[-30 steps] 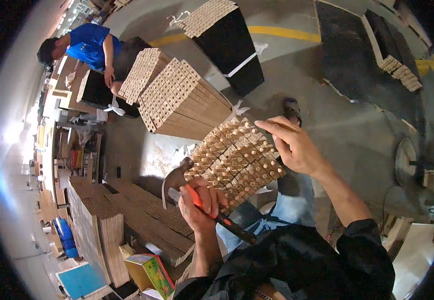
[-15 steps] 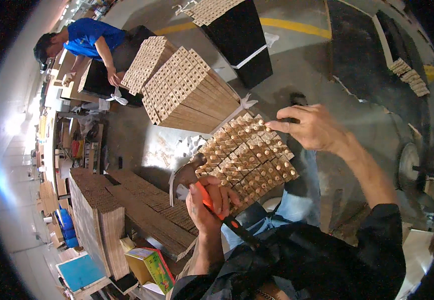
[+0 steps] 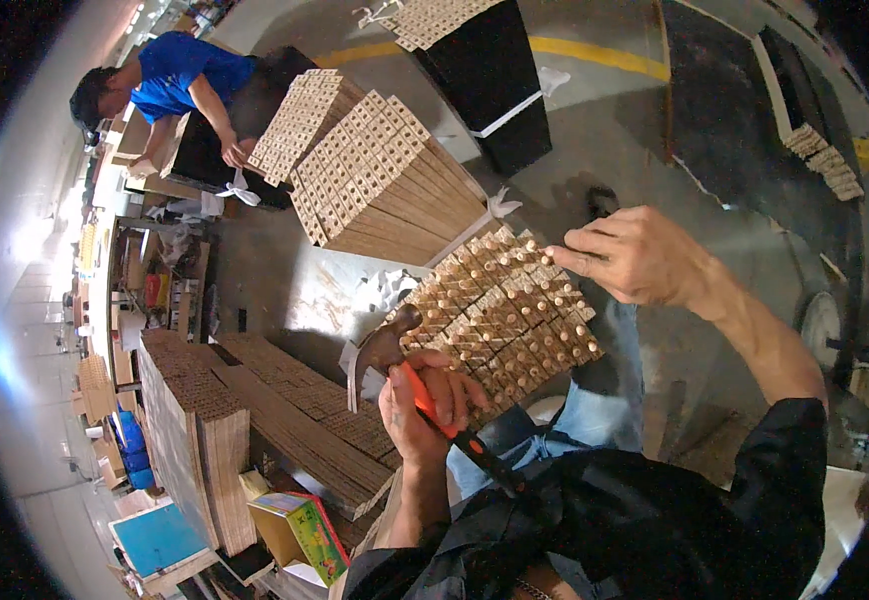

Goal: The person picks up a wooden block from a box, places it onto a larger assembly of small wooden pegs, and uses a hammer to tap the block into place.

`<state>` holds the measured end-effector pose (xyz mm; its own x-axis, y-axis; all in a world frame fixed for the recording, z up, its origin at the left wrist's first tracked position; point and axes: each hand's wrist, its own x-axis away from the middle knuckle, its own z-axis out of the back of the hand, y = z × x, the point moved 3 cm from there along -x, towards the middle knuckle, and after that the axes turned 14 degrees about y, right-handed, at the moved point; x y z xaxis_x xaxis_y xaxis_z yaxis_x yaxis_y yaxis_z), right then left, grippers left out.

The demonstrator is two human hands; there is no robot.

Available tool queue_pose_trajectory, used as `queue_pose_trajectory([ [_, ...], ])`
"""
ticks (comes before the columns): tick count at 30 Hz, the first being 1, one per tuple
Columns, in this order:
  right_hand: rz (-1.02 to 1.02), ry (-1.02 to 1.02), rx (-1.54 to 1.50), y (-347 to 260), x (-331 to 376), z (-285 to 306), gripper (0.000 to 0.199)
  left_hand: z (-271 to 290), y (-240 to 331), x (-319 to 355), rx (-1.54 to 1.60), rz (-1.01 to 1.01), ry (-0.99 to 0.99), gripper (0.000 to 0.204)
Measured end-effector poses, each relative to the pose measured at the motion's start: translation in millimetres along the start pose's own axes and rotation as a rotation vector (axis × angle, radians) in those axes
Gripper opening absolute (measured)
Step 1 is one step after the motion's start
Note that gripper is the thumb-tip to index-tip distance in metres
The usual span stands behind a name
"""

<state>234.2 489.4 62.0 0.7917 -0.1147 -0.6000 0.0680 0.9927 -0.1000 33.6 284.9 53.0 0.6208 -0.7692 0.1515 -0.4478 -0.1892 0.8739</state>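
Note:
My left hand [image 3: 423,405] is closed round the orange and black handle of a claw hammer [image 3: 483,460], close under its metal head. The hammer head lies over the left edge of a bundle of wooden strips [image 3: 495,335] standing on end. Many short round wooden dowels stick up from the strip ends, some tilted. My right hand [image 3: 640,255] is at the bundle's far right corner, fingers bent and pinched at a wooden dowel [image 3: 547,256]. The thumb tip is partly hidden behind the fingers.
Beyond stand strapped bundles of strips with drilled ends [image 3: 365,170] and a black-sided bundle [image 3: 485,85]. Brown strips [image 3: 305,400] are stacked at left, near an open carton [image 3: 300,535]. A person in a blue shirt [image 3: 190,75] works at the far left.
The view has shifted slightly. My right hand stays at the far right corner by the dowel, and my left hand keeps the hammer, its head a little higher over the bundle's edge.

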Motion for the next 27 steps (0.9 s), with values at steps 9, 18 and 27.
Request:
queue_pose_trajectory([
  [9, -0.058, -0.048, -0.072, -4, -4, 12, 0.028, -1, 0, 3, 0.034, 0.003, -0.045, 0.052],
  [18, -1.169, 0.526, -1.484, -2, 66, 36, 0.038, -1, -1, 3, -0.076, -0.049, 0.026, 0.053],
  [27, -1.597, 1.247, -0.941, -98, 271, 41, 0.064, -11, 14, 6, -0.469, -0.154, 0.49, 0.054],
])
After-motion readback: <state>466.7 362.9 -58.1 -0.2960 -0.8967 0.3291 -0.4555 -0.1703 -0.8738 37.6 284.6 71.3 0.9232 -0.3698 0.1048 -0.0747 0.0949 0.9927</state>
